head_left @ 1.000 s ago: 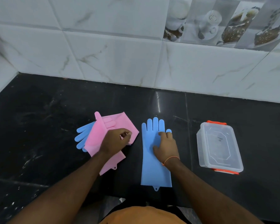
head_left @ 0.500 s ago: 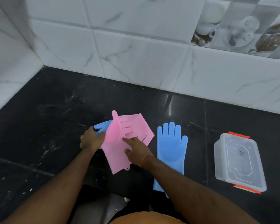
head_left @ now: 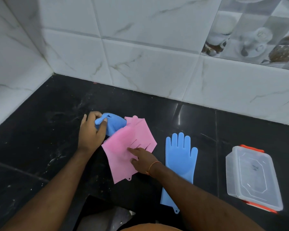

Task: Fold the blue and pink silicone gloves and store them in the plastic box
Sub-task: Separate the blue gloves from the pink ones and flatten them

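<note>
A black stone counter (head_left: 40, 130) ran up to a wall of white marbled tiles (head_left: 140, 64), meeting a side wall in a corner at the left. On the counter lay the pink gloves (head_left: 123, 147), two overlapping, the upper one's long axis running from its cuff near the counter's front edge up and away to the right, its slit fingers pointing toward the back wall. A crumpled blue glove (head_left: 113, 125) stuck out from under their far left corner, bristles showing along its edge. The left hand (head_left: 91, 130) was closed around that blue glove, thumb and fingers pinching one of its fingers and lifting it off the counter. The right hand (head_left: 142, 158) rested on the pink gloves, forefinger stretched out and pressing down on the upper one, the other fingers curled. Just right of that wrist, a second blue glove (head_left: 180, 157) lay flat, palm spread, its fingers pointing to the back wall and its cuff at the front edge. Well apart to the right stood the clear plastic box (head_left: 250, 177), lid on, with orange clips at both ends.
</note>
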`<state>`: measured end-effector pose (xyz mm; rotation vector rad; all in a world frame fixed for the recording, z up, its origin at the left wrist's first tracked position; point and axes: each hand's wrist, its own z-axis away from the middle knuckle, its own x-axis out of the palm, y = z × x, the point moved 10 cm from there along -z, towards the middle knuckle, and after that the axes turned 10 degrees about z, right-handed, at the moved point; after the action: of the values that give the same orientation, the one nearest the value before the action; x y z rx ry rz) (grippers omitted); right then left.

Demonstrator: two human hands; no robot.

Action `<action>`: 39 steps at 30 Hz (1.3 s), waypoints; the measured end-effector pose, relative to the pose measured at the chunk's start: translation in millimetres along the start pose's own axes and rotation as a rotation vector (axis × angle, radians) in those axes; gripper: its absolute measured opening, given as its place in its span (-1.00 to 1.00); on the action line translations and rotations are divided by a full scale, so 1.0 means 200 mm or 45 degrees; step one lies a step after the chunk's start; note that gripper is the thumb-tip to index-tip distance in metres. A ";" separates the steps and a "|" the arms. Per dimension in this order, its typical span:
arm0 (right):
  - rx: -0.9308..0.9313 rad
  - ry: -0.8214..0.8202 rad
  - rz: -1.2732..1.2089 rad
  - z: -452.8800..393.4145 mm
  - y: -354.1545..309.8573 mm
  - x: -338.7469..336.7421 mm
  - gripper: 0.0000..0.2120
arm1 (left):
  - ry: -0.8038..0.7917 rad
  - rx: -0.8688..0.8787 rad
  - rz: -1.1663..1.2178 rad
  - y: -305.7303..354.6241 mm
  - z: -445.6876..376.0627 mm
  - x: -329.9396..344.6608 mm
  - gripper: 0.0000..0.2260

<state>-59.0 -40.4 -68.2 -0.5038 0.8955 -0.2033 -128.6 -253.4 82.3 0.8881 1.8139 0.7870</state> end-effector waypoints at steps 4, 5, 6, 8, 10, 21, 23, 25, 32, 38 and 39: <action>0.019 -0.012 -0.016 0.02 -0.02 -0.02 -0.45 | 0.056 0.086 0.153 0.18 -0.12 -0.04 -0.93; 0.017 0.002 -0.019 0.03 -0.02 -0.03 -0.49 | 0.088 0.120 0.188 0.24 -0.15 -0.06 -0.87; 0.012 0.030 -0.030 0.04 -0.02 -0.05 -0.55 | 0.109 0.158 0.222 0.30 -0.19 -0.09 -0.81; 0.026 0.132 -0.090 0.08 -0.01 -0.11 -0.67 | 0.093 0.217 0.279 0.43 -0.24 -0.10 -0.77; 0.056 0.292 -0.134 0.12 0.02 -0.19 -0.73 | 0.012 0.232 0.331 0.53 -0.28 -0.08 -0.80; -0.421 0.860 -0.779 0.46 -0.03 -0.77 -0.19 | -0.928 -0.507 1.049 0.71 -0.15 0.49 -0.83; -0.389 0.765 -0.870 0.49 0.00 -0.76 -0.59 | -1.006 -0.548 1.076 0.74 -0.10 0.60 -0.85; -0.305 0.740 -0.898 0.53 0.07 -0.73 -0.91 | -1.043 -0.560 1.061 0.73 -0.06 0.70 -0.83; -0.052 0.725 -0.991 0.73 0.46 -0.57 -0.63 | -1.421 -0.629 0.324 0.57 0.18 1.18 -0.52; 0.151 0.689 -1.233 0.91 0.77 -0.35 -0.80 | -1.606 -0.063 -0.030 0.70 0.28 1.56 -0.65; 0.193 0.689 -1.286 0.94 0.83 -0.31 -0.79 | -1.560 -0.015 -0.032 0.72 0.28 1.62 -0.63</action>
<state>44.5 188.9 -10.4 -0.7428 1.0671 -1.3680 -139.3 102.1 30.6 1.0017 0.7223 0.1133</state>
